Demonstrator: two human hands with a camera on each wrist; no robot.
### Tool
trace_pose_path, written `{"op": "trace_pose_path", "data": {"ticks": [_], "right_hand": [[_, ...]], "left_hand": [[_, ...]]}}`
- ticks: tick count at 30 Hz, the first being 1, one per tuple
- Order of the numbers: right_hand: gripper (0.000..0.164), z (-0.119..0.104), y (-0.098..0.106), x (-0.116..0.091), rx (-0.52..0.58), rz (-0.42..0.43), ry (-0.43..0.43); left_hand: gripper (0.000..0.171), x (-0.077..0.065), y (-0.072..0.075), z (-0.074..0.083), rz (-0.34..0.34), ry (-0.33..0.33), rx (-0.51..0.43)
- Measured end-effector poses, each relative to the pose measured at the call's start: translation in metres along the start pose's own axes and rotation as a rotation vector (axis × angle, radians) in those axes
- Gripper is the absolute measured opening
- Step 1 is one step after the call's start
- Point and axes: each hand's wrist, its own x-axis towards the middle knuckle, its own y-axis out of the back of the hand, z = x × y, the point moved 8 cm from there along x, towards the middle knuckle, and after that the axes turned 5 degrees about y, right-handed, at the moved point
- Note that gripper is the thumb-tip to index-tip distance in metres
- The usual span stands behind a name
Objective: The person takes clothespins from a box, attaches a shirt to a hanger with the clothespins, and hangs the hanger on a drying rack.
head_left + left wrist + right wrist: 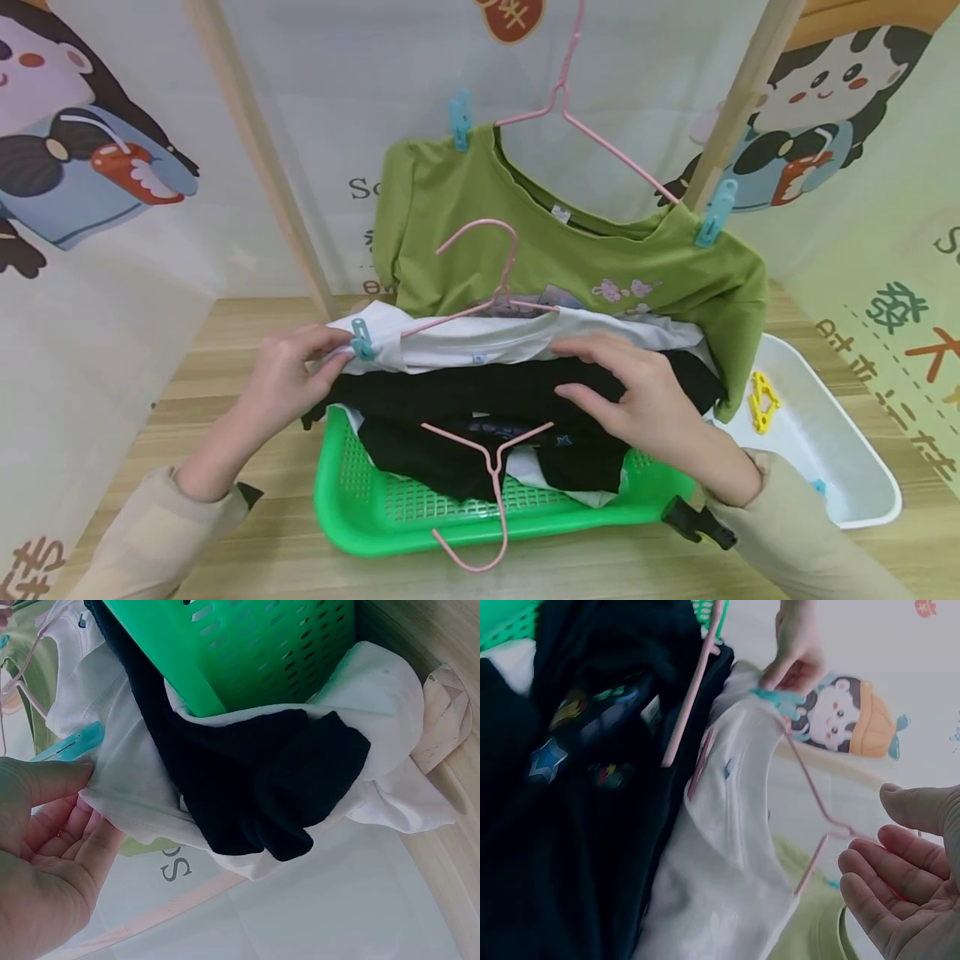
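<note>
On the wooden surface, a green shirt hangs at the far side beyond a green basket. Between them, a white shirt stands behind black cloth draped over the basket. Left hand: fingers pinching the white shirt's left end. Right hand: fingers parted, holding nothing, near its right side. A pink hanger spans its collar; a blue clip adjoins the left fingers.

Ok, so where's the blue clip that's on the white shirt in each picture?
Head: the blue clip is left of centre, at the fingertips of the left hand.
Left wrist: the blue clip is towards the upper left.
Right wrist: the blue clip, blurry, is near the top, right of centre.
Shared landmark: the white shirt.
</note>
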Motion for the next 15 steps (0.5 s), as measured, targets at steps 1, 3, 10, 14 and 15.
{"op": "trace_pose_path", "data": {"ticks": [1,3,10,14,15], "right_hand": [[0.035,0.001,0.004,-0.003,-0.008,0.010,-0.005],[0.037,0.002,0.013,-0.010,-0.029,0.038,-0.008],[0.045,0.008,0.044,-0.038,-0.089,0.117,-0.062],[0.049,0.013,0.062,-0.054,-0.142,0.135,-0.109],[0.050,0.015,0.066,-0.059,-0.155,0.138,-0.121]], "left_hand": [[0.021,0.000,0.000,0.000,0.000,0.001,-0.002],[0.021,0.000,0.000,0.001,-0.001,0.001,-0.005],[0.021,0.000,-0.001,0.000,-0.003,-0.006,-0.002],[0.021,0.000,-0.001,0.000,-0.002,-0.008,0.004],[0.021,0.000,-0.001,0.000,-0.001,-0.009,0.006]]}}
